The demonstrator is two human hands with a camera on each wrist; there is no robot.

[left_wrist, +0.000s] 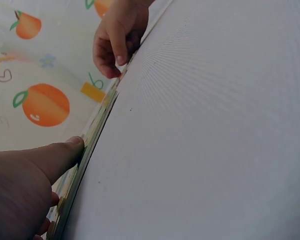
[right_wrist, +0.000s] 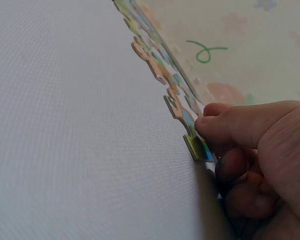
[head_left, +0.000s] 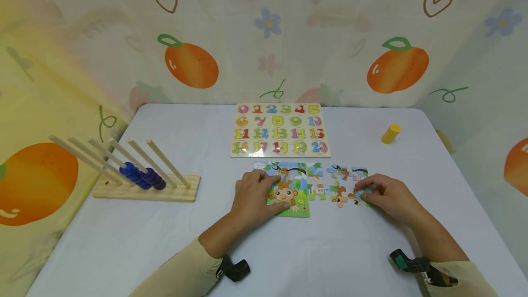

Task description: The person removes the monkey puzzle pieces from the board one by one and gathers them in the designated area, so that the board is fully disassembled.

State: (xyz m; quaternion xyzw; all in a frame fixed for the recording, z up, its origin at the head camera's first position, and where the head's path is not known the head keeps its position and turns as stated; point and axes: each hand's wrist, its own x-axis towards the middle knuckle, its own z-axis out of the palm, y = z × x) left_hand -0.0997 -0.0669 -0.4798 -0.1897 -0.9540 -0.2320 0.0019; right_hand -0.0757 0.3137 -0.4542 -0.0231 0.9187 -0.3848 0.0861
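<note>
- In the head view, your left hand point(head_left: 252, 198) rests with thumb and fingers spread wide over the left part of the monkey puzzle board point(head_left: 300, 200), which lies flat mid-bench point(head_left: 313, 255).
- Just right of that board you have loose puzzle pieces point(head_left: 339, 192) in two rows; your right hand point(head_left: 389, 196), its fingers narrowed, is at their right end.
- Behind the puzzle you see a number board point(head_left: 287, 134), with a yellow cylinder point(head_left: 390, 134) to its right and, well to the left, a wooden rod stand point(head_left: 187, 189) carrying blue rings point(head_left: 135, 175).
- In the left wrist view, your left thumb lies on the board's near edge; your other fingers are mostly hidden.
- In the right wrist view, your right thumb and finger pinch a green-and-blue piece point(right_wrist: 193, 147) at the end of the line, your remaining fingers curled beneath.
</note>
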